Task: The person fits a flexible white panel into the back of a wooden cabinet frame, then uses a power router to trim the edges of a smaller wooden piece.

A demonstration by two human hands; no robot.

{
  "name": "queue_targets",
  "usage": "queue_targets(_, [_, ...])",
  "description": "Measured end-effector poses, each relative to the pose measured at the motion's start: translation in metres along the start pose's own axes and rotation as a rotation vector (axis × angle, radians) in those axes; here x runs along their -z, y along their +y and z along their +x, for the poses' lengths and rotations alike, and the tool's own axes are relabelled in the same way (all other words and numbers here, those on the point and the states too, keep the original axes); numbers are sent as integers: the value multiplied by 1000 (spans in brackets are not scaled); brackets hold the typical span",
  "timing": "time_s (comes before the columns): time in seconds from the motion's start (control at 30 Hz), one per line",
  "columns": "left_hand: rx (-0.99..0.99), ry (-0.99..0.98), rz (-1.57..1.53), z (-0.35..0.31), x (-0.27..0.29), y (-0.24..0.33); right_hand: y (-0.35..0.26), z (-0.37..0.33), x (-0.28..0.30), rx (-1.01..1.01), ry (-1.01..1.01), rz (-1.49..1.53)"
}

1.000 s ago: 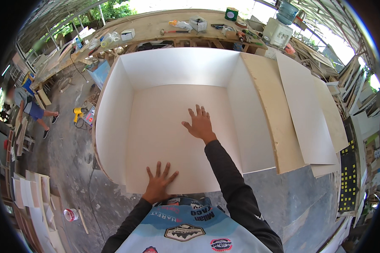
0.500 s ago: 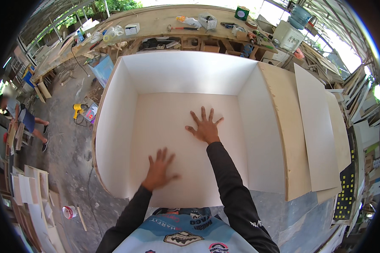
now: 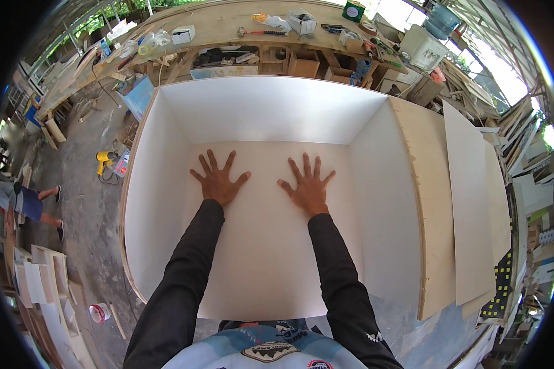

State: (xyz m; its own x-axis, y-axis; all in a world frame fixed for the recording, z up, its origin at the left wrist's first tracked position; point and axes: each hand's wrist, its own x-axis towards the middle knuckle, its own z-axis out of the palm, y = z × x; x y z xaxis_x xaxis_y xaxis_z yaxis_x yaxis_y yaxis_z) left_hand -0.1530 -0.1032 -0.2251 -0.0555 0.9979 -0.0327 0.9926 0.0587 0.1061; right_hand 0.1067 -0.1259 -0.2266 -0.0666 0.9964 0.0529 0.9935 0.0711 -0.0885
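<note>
In front of me stands a large open wooden box (image 3: pixel 277 111) with white-lined inner walls and a pale, pinkish-white bottom panel (image 3: pixel 261 258). My left hand (image 3: pixel 218 179) lies on that panel towards its far left, palm down with the fingers spread. To its right, my right hand (image 3: pixel 308 184) rests flat on the same panel, fingers also spread. Neither hand holds anything. Dark sleeves cover both forearms, which reach in over the box's near side.
Pale sheets (image 3: pixel 471 203) lean along the box's right side. Behind it runs a long workbench (image 3: pixel 228 21) bearing a hammer (image 3: pixel 261 32), boxes and bags. A yellow heat gun (image 3: pixel 106 161) and a white tub (image 3: pixel 98 312) are on the left floor. Another person (image 3: pixel 28 200) is at far left.
My left hand has moved forward over the bottom panel and now lies level with the right. The right hand stays in nearly the same spot. The view has shifted slightly.
</note>
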Motion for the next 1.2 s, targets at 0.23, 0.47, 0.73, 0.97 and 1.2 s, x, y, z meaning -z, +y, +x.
queue_targets(0.23, [35,18,-7,13,3,-1,21,25,-2,-108,-9,-23])
queue_targets(0.47, [57,15,3,17,6,-3,28,39,1,-188,14,27])
queue_targets(0.73, [84,4,9,22,10,2,39,43,0,-242,62,111])
queue_targets(0.97, [120,-33,24,24,15,8,60,32,-2,-222,109,128])
queue_targets(1.2, [107,27,57,33,3,5,63,43,-3,-197,207,122])
